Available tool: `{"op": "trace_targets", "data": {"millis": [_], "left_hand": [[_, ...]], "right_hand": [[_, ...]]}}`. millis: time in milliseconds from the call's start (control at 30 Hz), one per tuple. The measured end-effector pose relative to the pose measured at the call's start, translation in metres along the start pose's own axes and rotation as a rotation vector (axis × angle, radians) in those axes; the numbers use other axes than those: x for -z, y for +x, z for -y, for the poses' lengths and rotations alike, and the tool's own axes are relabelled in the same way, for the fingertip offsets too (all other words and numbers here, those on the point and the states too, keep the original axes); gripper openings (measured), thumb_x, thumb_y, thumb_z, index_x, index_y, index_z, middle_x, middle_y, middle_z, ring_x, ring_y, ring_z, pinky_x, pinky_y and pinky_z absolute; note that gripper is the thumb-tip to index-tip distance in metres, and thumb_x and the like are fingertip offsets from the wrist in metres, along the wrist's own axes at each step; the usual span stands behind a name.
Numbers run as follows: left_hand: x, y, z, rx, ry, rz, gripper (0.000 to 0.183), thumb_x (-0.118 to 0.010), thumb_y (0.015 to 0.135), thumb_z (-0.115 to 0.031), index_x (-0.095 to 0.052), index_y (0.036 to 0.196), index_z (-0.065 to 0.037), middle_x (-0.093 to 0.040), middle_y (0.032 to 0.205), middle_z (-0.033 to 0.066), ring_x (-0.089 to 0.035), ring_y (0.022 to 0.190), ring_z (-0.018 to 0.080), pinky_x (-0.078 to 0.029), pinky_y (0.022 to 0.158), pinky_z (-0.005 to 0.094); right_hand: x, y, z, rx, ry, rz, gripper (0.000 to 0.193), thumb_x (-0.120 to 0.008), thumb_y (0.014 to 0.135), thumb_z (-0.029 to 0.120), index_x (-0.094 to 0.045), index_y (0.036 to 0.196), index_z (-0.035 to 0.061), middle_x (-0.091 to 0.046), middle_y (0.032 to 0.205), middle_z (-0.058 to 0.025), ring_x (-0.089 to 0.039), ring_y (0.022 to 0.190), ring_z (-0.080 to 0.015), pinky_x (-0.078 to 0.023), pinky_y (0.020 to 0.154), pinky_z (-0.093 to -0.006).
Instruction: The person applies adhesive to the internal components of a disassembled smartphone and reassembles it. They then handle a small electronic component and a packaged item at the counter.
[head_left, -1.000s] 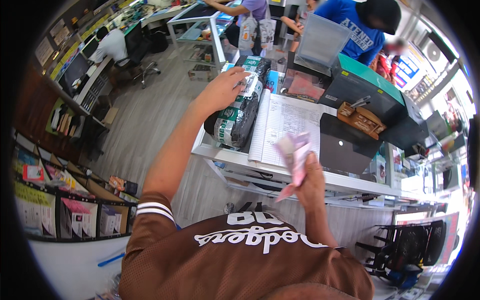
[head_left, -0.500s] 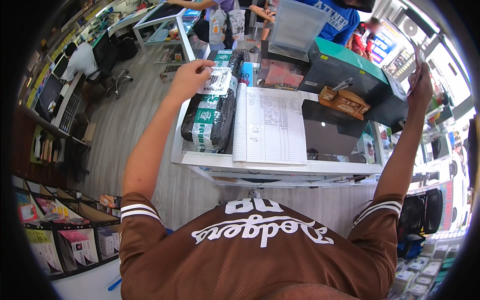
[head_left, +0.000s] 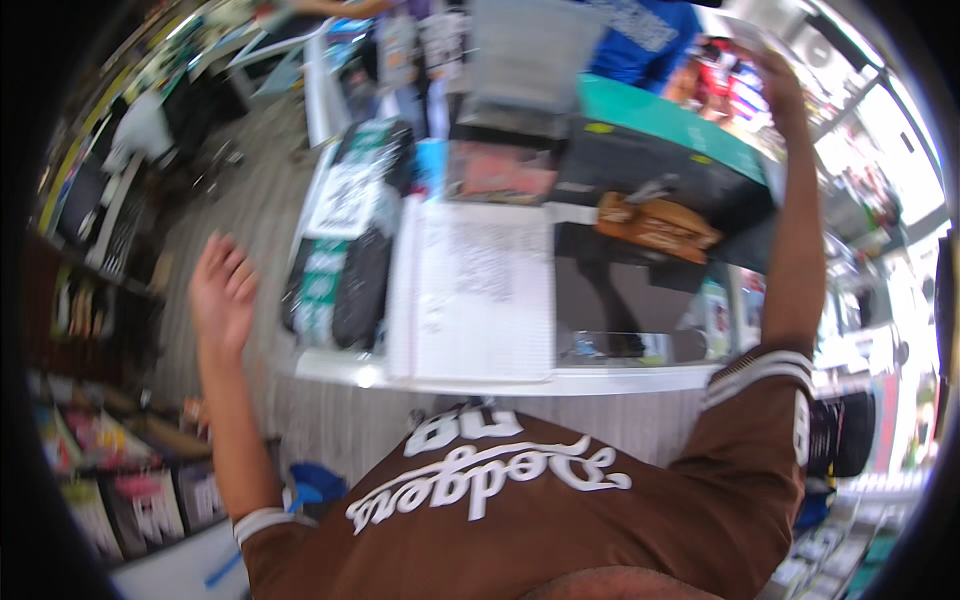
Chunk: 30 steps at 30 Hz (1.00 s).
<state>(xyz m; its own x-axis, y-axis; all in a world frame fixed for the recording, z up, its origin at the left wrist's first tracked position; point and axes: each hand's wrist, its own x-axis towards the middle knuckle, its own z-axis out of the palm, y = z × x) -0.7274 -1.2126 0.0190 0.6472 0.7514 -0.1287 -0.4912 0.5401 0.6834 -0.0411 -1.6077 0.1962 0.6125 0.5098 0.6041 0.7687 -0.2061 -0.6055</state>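
Observation:
My left hand (head_left: 224, 298) is off to the left of the counter, over the floor, with fingers loosely bent and nothing in them. Beside it on the counter lies a black plastic-wrapped parcel (head_left: 362, 280) bound with green and white tape. A white printed label (head_left: 349, 200) lies on the parcel's upper side, apart from my hand. My right hand (head_left: 782, 90) is raised at the far right, past the green-topped box, closed on a thin, flat, light-coloured piece (head_left: 745, 36) that is blurred. An open ruled notebook (head_left: 480, 300) with handwriting rests just right of the parcel.
Behind the notebook stand a clear plastic bin (head_left: 520, 60) and a large dark box with a green top (head_left: 680, 125). A brown wooden pen holder (head_left: 655, 228) sits before it. A person in blue (head_left: 648, 45) stands across the glass counter (head_left: 620, 380). Shelves (head_left: 140, 490) are at lower left.
My left hand has let go of the label, which now lies on the parcel, and drawn back left and nearer. My right hand has moved farther away and slightly left. The view has shifted.

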Motion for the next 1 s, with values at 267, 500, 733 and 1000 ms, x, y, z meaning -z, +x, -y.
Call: {"op": "trace_targets", "data": {"millis": [267,500,733,1000], "left_hand": [[-0.026,-0.063,0.023,-0.22,-0.077,0.037,0.026,-0.045,0.109,-0.027,-0.055,0.1,-0.005,-0.042,0.08,0.0016,-0.032,0.054,0.0076,-0.032,0.045,0.0238],[-0.01,-0.089,0.063,-0.244,-0.183,-0.013,0.027,-0.044,0.11,-0.027,-0.057,0.1,-0.006,-0.042,0.078,0.001,-0.034,0.055,0.0077,-0.032,0.046,0.0232],[0.004,-0.099,0.072,-0.31,-0.12,-0.13,0.023,-0.044,0.11,-0.021,-0.057,0.118,-0.004,-0.044,0.081,-0.0004,-0.032,0.054,0.0052,-0.029,0.045,0.0211],[0.034,-0.095,0.095,-0.192,-0.506,-0.062,0.034,-0.049,0.101,-0.005,-0.052,0.132,0.009,-0.06,0.128,0.0179,-0.056,0.124,0.03,-0.047,0.107,0.0398]], "right_hand": [[-0.06,0.026,-0.016,-0.398,-0.395,-0.261,0.071,-0.042,0.097,0.061,-0.072,0.1,-0.0037,-0.071,0.09,-0.0254,-0.069,0.082,-0.0344,-0.051,0.076,-0.0425],[-0.043,0.013,-0.056,-0.688,-0.036,-0.195,0.037,-0.057,0.089,0.035,-0.067,0.09,0.0,-0.067,0.079,-0.0131,-0.061,0.06,-0.0195,-0.045,0.05,-0.0386],[-0.08,0.016,-0.066,-0.374,-0.292,-0.085,0.034,-0.067,0.086,0.029,-0.075,0.106,0.0025,-0.075,0.091,-0.0126,-0.07,0.081,-0.0225,-0.054,0.074,-0.0377],[-0.041,0.083,-0.207,0.101,-0.627,0.172,0.041,-0.054,0.089,0.037,-0.073,0.098,0.0015,-0.069,0.078,-0.02,-0.067,0.071,-0.0323,-0.049,0.066,-0.0473]]}}
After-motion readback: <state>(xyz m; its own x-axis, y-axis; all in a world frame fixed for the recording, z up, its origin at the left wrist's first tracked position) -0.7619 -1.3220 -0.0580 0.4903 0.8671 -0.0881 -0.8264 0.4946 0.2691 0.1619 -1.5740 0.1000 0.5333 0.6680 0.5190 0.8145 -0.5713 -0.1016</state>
